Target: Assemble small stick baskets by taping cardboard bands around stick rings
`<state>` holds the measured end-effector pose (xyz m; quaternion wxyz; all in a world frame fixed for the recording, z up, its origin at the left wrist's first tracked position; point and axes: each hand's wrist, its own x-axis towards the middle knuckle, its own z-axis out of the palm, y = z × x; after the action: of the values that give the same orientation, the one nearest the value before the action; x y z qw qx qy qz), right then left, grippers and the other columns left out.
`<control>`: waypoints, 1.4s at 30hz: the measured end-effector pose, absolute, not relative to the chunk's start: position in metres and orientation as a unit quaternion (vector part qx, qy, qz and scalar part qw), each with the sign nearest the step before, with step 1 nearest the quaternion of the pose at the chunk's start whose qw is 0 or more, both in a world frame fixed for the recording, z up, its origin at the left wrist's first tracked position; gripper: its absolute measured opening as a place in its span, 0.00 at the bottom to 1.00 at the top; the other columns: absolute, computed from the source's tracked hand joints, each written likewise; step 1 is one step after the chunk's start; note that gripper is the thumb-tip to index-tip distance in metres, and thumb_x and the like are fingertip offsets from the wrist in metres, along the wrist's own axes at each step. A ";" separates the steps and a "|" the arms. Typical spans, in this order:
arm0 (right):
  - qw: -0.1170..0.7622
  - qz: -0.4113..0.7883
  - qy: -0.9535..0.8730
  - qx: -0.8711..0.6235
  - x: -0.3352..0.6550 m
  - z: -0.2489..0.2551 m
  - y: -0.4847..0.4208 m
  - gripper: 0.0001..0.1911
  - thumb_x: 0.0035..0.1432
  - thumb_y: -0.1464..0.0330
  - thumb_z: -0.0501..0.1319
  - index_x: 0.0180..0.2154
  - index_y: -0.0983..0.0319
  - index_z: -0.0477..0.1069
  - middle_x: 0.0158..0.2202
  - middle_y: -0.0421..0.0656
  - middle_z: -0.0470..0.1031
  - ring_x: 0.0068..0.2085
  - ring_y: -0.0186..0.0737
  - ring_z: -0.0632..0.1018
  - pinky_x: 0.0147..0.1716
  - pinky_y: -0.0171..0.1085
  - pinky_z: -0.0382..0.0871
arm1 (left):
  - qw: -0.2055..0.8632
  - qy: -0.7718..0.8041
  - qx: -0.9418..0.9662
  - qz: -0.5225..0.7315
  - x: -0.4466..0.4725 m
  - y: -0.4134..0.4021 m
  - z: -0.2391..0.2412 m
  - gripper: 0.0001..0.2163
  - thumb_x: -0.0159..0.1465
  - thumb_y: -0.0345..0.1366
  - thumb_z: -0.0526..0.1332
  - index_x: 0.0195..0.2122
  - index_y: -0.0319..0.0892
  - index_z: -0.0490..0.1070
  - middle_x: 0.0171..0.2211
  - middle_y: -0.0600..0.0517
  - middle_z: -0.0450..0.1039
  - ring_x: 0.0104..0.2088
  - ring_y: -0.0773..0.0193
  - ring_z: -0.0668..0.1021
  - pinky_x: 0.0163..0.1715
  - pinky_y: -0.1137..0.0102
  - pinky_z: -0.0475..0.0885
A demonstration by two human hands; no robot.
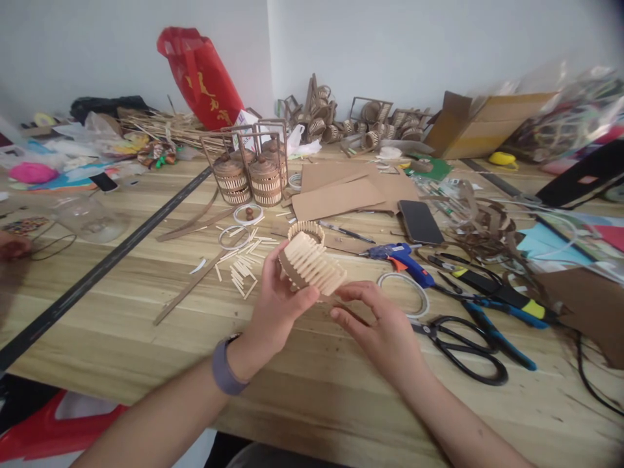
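My left hand (280, 302) is wrapped round a small round basket (314, 263), tilted on its side, with pale wooden sticks set side by side and a brown band round one end. By the basket's lower right, my right hand (383, 325) has its thumb and index finger curled toward each other on a thin brown strip (353, 313), partly hidden by the fingers. Just behind the held basket, a ring of short sticks (306, 232) stands on the table. Loose pale sticks (242, 270) lie scattered to the left, near a white ring (234, 238).
Right of my hands lie a blue glue gun (402, 260), a roll of tape (404, 292), black scissors (470, 351), pliers (502, 331) and a phone (420, 221). Lidded stick baskets in frames (266, 179) stand behind, beside cardboard sheets (336, 195). Another person's hand (13, 246) shows far left.
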<state>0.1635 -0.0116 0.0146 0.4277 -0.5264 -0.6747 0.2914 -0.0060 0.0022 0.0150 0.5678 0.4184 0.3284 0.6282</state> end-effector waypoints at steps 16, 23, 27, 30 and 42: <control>0.418 0.297 -0.662 -0.547 0.171 0.021 -0.010 0.08 0.56 0.60 0.62 0.29 0.57 0.73 0.31 0.40 0.77 0.34 0.42 0.76 0.37 0.38 0.68 | 0.700 0.268 0.251 0.612 -0.021 0.021 0.016 0.18 0.58 0.43 0.68 0.46 0.41 0.71 0.42 0.48 0.78 0.40 0.55 0.80 0.41 0.60 0.79; 0.420 0.303 -0.664 -0.540 0.172 0.021 -0.009 0.09 0.57 0.60 0.61 0.30 0.57 0.73 0.31 0.41 0.77 0.35 0.43 0.76 0.37 0.39 0.67 | 0.766 0.228 0.220 0.559 -0.021 0.020 0.008 0.21 0.55 0.45 0.70 0.47 0.42 0.73 0.44 0.48 0.78 0.44 0.52 0.79 0.45 0.59 0.77; 0.426 0.307 -0.667 -0.528 0.172 0.020 -0.009 0.08 0.57 0.61 0.61 0.30 0.58 0.72 0.33 0.42 0.78 0.37 0.43 0.77 0.39 0.39 0.68 | 0.796 0.206 0.227 0.521 -0.020 0.016 0.008 0.22 0.54 0.47 0.70 0.47 0.40 0.74 0.48 0.46 0.77 0.48 0.50 0.78 0.49 0.57 0.74; 0.433 0.311 -0.672 -0.514 0.171 0.020 -0.008 0.07 0.58 0.62 0.61 0.30 0.58 0.73 0.34 0.42 0.78 0.37 0.42 0.77 0.40 0.39 0.68 | 0.811 0.175 0.244 0.502 -0.018 0.014 0.009 0.22 0.55 0.46 0.69 0.47 0.40 0.74 0.48 0.47 0.78 0.50 0.50 0.77 0.49 0.59 0.73; 0.457 0.361 -0.678 -0.448 0.169 0.016 -0.012 0.08 0.58 0.63 0.63 0.29 0.58 0.70 0.46 0.47 0.76 0.47 0.46 0.76 0.48 0.44 0.66 | 0.823 0.184 0.224 0.489 -0.012 0.010 0.011 0.22 0.53 0.50 0.68 0.42 0.38 0.76 0.40 0.46 0.80 0.54 0.44 0.74 0.54 0.55 0.68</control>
<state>0.1687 -0.0122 0.0162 0.4568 -0.4481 -0.6781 0.3614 -0.0118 0.0101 0.0108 0.8229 0.2239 0.1835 0.4888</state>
